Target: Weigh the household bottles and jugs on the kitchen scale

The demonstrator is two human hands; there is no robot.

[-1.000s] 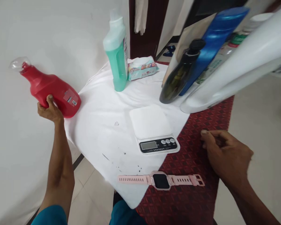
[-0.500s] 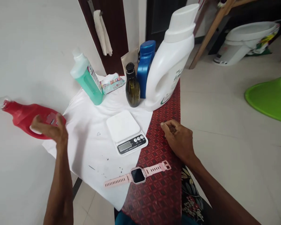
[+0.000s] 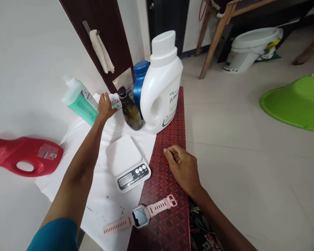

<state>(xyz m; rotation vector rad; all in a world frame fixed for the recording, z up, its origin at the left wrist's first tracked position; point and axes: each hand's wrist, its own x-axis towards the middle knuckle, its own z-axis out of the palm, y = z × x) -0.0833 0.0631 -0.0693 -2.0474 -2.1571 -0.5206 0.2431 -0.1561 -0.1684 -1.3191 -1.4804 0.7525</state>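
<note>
My left hand (image 3: 106,106) reaches over the far side of the table, fingers apart, at a pack of wet wipes (image 3: 117,102) that it partly hides. Just left of it stands a bottle of green liquid (image 3: 81,102). A dark pump-less olive bottle (image 3: 131,113) is close on its right. Curled closed with nothing visible in it, my right hand (image 3: 182,167) rests on the red patterned tabletop (image 3: 164,181). A white kitchen scale (image 3: 125,157) lies between my arms, its platform bare. Nearer me is a pink-strapped smartwatch (image 3: 140,216).
A red detergent bottle (image 3: 28,155) is at the left by the wall. Behind the olive bottle are a blue bottle (image 3: 140,83), a beige pouch (image 3: 125,82) and a large white detergent jug (image 3: 161,87). A white bucket (image 3: 248,48) and a green chair seat (image 3: 298,104) are beyond the table.
My left hand has let go of the red detergent bottle and moved right and away to the wipes. My view has turned right. The right hand stays curled on the table.
</note>
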